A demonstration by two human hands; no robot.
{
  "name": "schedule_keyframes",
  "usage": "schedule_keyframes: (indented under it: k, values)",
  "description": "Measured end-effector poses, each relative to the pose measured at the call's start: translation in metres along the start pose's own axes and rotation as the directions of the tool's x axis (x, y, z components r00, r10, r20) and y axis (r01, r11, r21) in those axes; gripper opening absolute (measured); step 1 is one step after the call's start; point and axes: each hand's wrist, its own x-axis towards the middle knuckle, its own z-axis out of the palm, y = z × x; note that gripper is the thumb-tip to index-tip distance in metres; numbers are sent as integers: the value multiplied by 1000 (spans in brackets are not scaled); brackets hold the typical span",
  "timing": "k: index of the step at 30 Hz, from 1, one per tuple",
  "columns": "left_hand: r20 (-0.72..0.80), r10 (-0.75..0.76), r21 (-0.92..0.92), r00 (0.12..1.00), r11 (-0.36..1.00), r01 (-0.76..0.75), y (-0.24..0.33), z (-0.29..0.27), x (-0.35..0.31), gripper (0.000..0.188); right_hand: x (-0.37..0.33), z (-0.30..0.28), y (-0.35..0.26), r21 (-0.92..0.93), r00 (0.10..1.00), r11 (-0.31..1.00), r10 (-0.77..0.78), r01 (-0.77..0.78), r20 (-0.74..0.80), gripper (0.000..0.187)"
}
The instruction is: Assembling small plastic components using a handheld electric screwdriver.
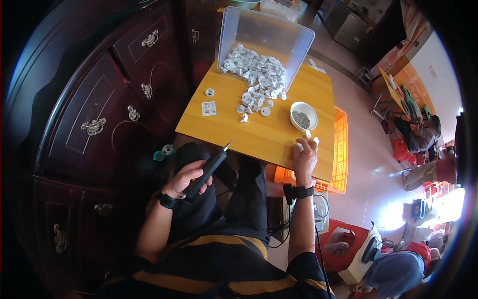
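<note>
My left hand (187, 181) is wrapped round a black electric screwdriver (209, 169), its thin metal bit pointing up and away over the table's near edge. At the right front of the table my right hand (304, 162) has its fingers closed on a small white plastic part (298, 146), mostly hidden by them. Just beyond that hand stands a white bowl (311, 110) of tiny grey metal pieces that look like screws. A pile of white plastic parts (256, 67) spills from a tipped clear plastic bin (266, 27). One white part (244, 118) lies apart, nearer me.
On the yellow wooden table (224, 129), a printed white card (208, 108) and a round white piece (209, 92) lie at the left. An orange plastic crate (341, 149) stands under the right side. Dark wooden cabinets (89, 109) line the left. Other people (393, 269) sit at the right.
</note>
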Motion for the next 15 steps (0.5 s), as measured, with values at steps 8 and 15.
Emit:
schedule_keyframes:
  k: [8, 15]
  values:
    - [-34, -14, 23, 999, 1000, 15, 3, 2, -4, 37, 31, -19, 13, -2, 962, 985, 169, -173, -216, 26]
    - [-14, 1, -10, 1000, 1000, -1, -4, -4, -1, 38, 107, -5, -2, -209, 995, 977, -30, 50, 99, 11]
